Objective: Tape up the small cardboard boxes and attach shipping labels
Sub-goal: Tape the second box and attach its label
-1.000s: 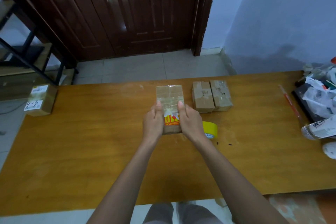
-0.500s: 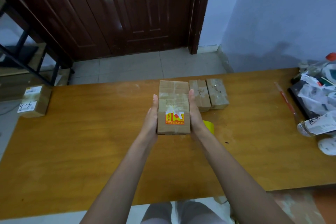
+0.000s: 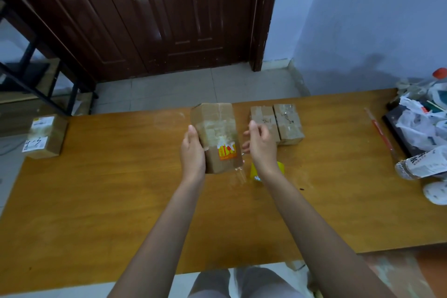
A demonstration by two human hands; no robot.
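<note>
Hands: two; left hand (image 3: 193, 152) holds the box's left side, thumb up along its edge; right hand (image 3: 262, 146) just right of the box, apart from it, fingers loosely curled, holding nothing.
Box in hand: one brown cardboard box (image 3: 217, 138), oblong, tilted, glossy clear tape over its top, one orange sticker (image 3: 227, 151), above the wooden bench (image 3: 96, 201).
Tape: one yellow roll (image 3: 280, 168), right of that box, partly hidden by the right wrist.
Taped boxes: two small boxes (image 3: 277, 123), side by side, right of and beyond the held box.
Labelled box: one (image 3: 46, 136), far left of it, white labels.
</note>
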